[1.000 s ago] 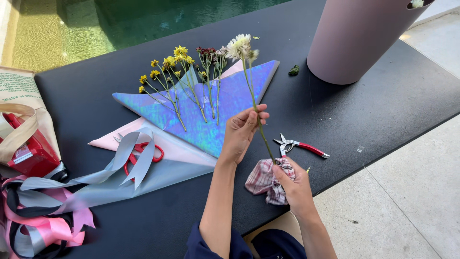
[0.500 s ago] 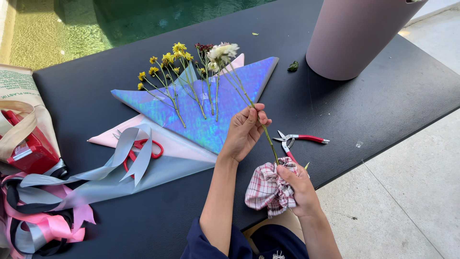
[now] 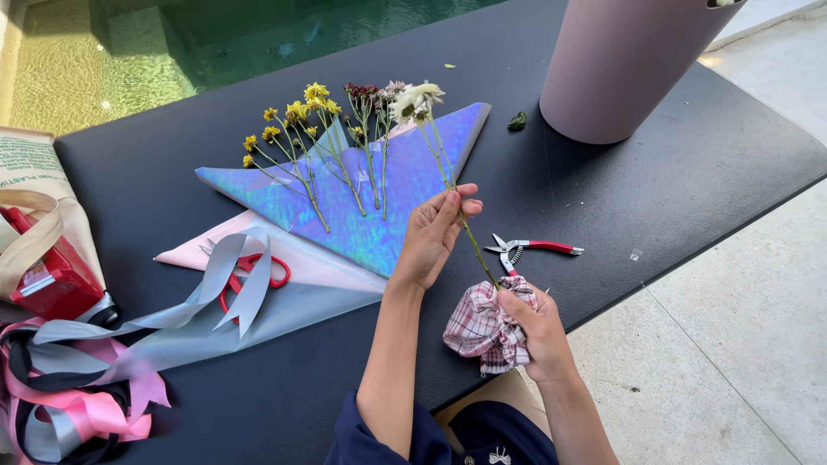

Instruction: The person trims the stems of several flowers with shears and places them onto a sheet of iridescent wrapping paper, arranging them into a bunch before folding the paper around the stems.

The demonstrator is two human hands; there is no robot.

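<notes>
— Over the black table (image 3: pixel 655 198), what's held?
— A white-flowered stem (image 3: pixel 448 185): left hand (image 3: pixel 431 237) pinches mid-stem, right hand (image 3: pixel 530 323) clamps a plaid cloth (image 3: pixel 478 331) around its base, aligning it over iridescent wrapping paper (image 3: pixel 396 202).

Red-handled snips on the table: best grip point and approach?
Take the snips by the red handles, coming from above on the right: they lie flat, blades toward the right hand, handles pointing away over bare table.

Red box (image 3: pixel 50 280) in printed beige tote bag (image 3: pixel 26 172), far left.
</notes>
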